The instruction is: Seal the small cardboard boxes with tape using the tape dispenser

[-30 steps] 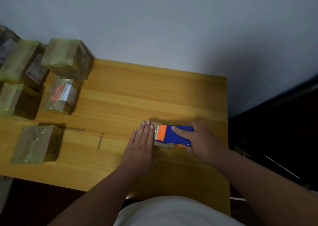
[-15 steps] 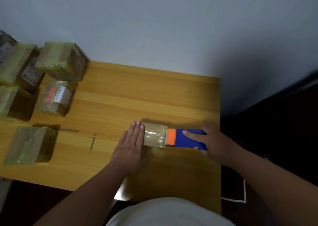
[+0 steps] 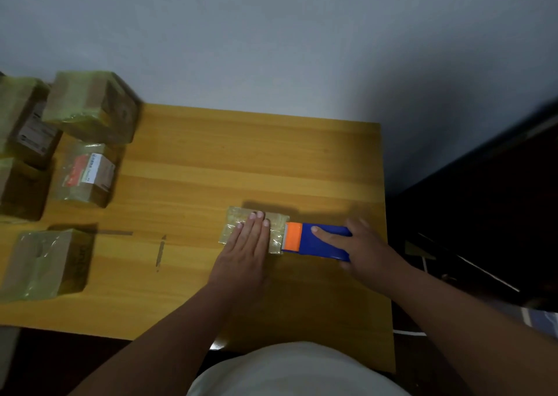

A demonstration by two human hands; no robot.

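Note:
A small cardboard box point(image 3: 234, 225) wrapped in clear tape lies on the wooden table point(image 3: 241, 154), right of the middle. My left hand point(image 3: 246, 244) presses flat on its top with straight fingers. At the box's right edge sits the blue and orange tape dispenser point(image 3: 314, 241), its toothed blade against the box. My right hand point(image 3: 362, 247) grips the dispenser from the right, with the index finger laid along its blue top.
Several taped cardboard boxes point(image 3: 90, 109) stand in a group at the table's left side, one point(image 3: 45, 262) near the front edge. Two tape scraps point(image 3: 160, 252) stick to the wood left of my hands. The table's right edge point(image 3: 385, 229) borders a dark floor.
My right hand drew the dispenser rightward across the box, off its top to its right edge. My left hand moved from the box's left side onto its top.

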